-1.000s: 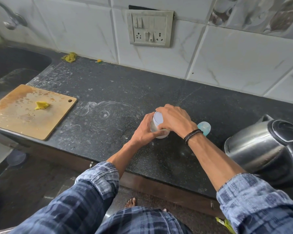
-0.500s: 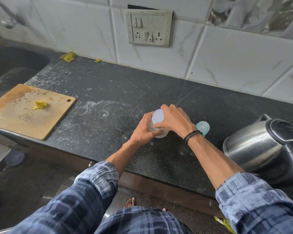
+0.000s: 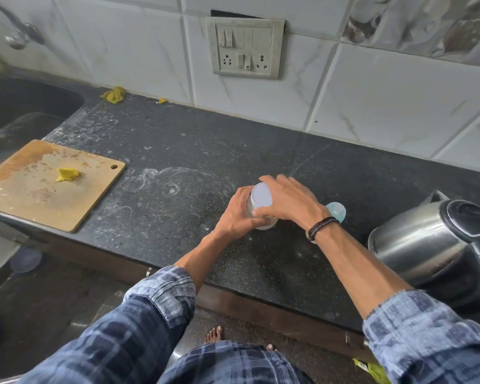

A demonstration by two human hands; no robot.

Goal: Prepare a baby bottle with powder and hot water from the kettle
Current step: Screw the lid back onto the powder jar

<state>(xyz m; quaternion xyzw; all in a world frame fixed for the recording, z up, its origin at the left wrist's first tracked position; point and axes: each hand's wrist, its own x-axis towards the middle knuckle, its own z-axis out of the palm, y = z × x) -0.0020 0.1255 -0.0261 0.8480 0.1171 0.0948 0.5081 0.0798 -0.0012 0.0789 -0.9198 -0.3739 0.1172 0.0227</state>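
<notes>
My left hand [image 3: 237,216] curls its fingers round the small jar [image 3: 266,225] on the table [image 3: 178,151], my right hand [image 3: 288,202] clasping fingers over its white lid [image 3: 261,195].

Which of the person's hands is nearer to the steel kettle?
Right. The right hand grips the white-lidded jar on its kettle side; the left hand holds the jar's opposite side, farther from the kettle.
</notes>
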